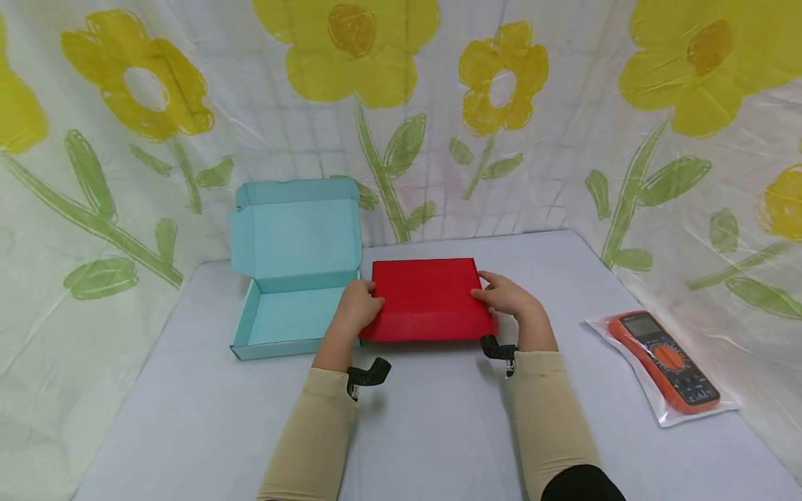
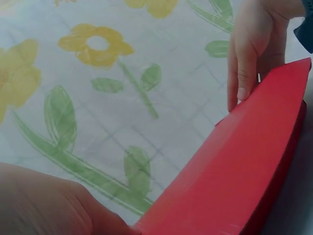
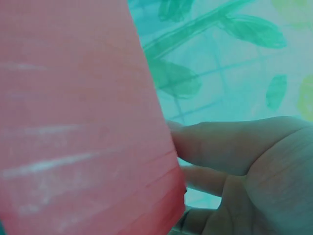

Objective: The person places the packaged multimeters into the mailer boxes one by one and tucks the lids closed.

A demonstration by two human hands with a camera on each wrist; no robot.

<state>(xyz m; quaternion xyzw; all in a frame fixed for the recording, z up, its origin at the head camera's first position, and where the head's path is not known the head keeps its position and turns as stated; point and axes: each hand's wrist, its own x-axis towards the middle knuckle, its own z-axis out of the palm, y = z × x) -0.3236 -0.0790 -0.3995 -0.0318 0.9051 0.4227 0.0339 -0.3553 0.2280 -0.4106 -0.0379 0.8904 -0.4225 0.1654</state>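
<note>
A flat red cardboard box [image 1: 429, 298] is held between two hands over the table, its ribbed front part facing the person. At its left edge the left hand [image 1: 358, 304] grips with thumb and fingers. The right hand [image 1: 509, 296] pinches the opposite edge; in the right wrist view its thumb [image 3: 210, 144] lies along the side of the red cardboard [image 3: 88, 112]. Just left of the red box stands a light blue cardboard box [image 1: 301, 313] with its lid [image 1: 305, 236] raised upright, and the left hand overlaps its right side in the head view.
On the right of the white table [image 1: 432, 424] lies an orange and black multimeter [image 1: 667, 358] in a clear plastic bag. A curtain with yellow flowers [image 1: 250, 125] hangs behind the table. Each wrist wears a small black camera mount [image 1: 370, 374].
</note>
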